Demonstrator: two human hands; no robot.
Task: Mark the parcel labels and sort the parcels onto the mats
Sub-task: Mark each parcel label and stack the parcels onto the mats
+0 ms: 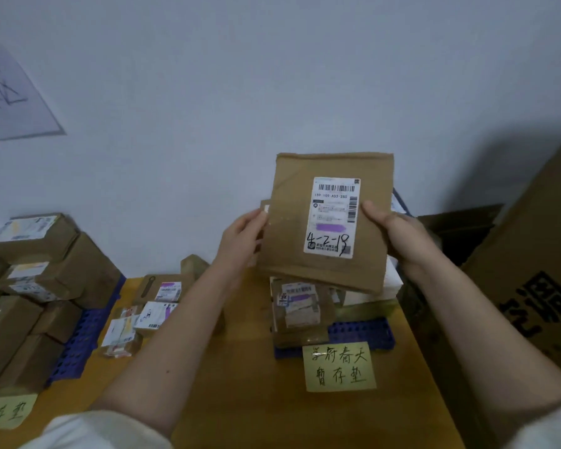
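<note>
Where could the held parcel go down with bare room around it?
Bare yellow table lies between the loose labelled packets and the right blue mat, down to the yellow note. Crowded: the left mat stacked with boxes, and the right mat's pile.

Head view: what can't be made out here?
- Right hand fingers: hidden behind the held parcel; only the thumb shows.
- Label address lines: too small and blurred; only the handwritten mark and code line read.
- Parcels on the right blue mat: partly covered by the held parcel.
- Wall sheet: cut off by the left edge.
- Left yellow note: cut off by the left edge.
</note>
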